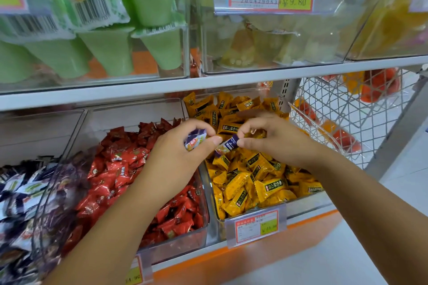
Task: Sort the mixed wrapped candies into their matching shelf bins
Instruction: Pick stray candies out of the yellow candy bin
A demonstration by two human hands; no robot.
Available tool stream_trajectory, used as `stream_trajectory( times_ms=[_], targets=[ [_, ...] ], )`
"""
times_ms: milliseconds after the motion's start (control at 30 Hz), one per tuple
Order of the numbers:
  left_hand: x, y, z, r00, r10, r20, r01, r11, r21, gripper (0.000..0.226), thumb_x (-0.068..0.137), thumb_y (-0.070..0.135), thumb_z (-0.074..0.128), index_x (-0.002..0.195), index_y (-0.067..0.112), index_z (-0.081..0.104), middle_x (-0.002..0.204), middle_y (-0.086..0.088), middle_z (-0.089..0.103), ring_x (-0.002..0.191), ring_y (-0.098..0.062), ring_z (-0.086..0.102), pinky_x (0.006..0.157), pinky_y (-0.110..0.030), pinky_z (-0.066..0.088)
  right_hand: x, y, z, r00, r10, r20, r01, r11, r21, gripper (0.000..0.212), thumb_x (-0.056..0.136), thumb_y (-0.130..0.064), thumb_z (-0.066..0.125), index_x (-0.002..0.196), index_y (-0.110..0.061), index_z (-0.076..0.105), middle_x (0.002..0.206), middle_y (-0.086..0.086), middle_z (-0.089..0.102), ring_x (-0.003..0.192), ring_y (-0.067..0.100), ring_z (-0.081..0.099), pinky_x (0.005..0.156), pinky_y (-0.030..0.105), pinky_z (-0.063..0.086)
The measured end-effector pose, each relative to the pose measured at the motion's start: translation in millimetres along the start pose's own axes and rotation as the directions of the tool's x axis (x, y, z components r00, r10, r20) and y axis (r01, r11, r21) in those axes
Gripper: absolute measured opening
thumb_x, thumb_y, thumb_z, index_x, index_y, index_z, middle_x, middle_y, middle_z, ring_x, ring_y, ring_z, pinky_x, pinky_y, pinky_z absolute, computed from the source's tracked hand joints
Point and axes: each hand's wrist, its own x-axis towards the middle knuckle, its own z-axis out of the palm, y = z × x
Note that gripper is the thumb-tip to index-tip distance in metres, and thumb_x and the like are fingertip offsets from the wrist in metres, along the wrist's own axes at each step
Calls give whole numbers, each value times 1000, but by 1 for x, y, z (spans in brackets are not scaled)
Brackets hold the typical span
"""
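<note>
Far left, lower shelf: clear bin (44,210) of navy-and-white candies (16,192), w/ green jelly cups (111,51) on the shelf above. By colour that bin is prob. home for both strays. Next bin (185,243) holds red candies (120,169); the left forearm crosses over it. Left hand (176,152) sits above the border btwn the red & yellow bins, its fingers (199,126) curled round one purple-and-white candy (195,139), thumb stretched twd a second piece. That navy candy (228,144) hangs btwn the two hands, over the left edge of the yellow lot. Can't tell if the left thumb tip touches its wrapper or only nears it. Right hand (273,139) pinches the candy's right end btwn thumb & forefinger, other fingers loosely curled. Something golden shows under them; can't tell if it's held. Below, yellow candies (250,183) fill the third bin (305,206). Further right is a wire basket (347,111) w/ orange items. Handling, as a judgement: small, v. light pieces, firm core in slick crinkly film w/ flat crimped ends. A pinch across the body should hold surer than one on an end flap, which can slip or twist. Little breakage risk; the main risk is one dropping into the wrong bin mid-transfer.
</note>
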Motion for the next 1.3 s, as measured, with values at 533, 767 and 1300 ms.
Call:
stream_trajectory(
  times_ms=[533, 767, 1300],
  targets=[
    [-2, -7, -9, 998, -53, -33, 55, 998, 39, 8, 86, 47, 61, 84, 39, 63, 85, 19, 65, 78, 0, 59, 64, -11, 42, 19, 12, 20, 993, -25, 117, 87, 824, -559, 34, 86, -53, 59, 120, -53, 57, 160, -6, 11, 147, 27, -1, 118, 52, 2],
    [-3, -9, -8, 1000, -24, 14, 23, 998, 52, 16, 86, 47, 59, 83, 31, 63, 81, 7, 63, 69, -10, 56, 58, -16, 39, 24, 15, 21, 997, 50, 52, -14, 844, -536, 37, 94, -56, 42, 107, -36, 71, 161, -6, 10, 147, 24, 3, 119, 47, 6],
    [-6, -11, -11, 999, -28, 38, 25, 997, 78, 20, 87, 47, 58, 82, 28, 62, 77, 3, 61, 59, -4, 50, 55, -15, 37, 34, 9, 33, 991, 128, 24, -86, 786, -613, 20, 85, -45, 60, 102, -41, 72, 161, 0, 8, 145, 31, 7, 117, 50, 13]
  ],
)
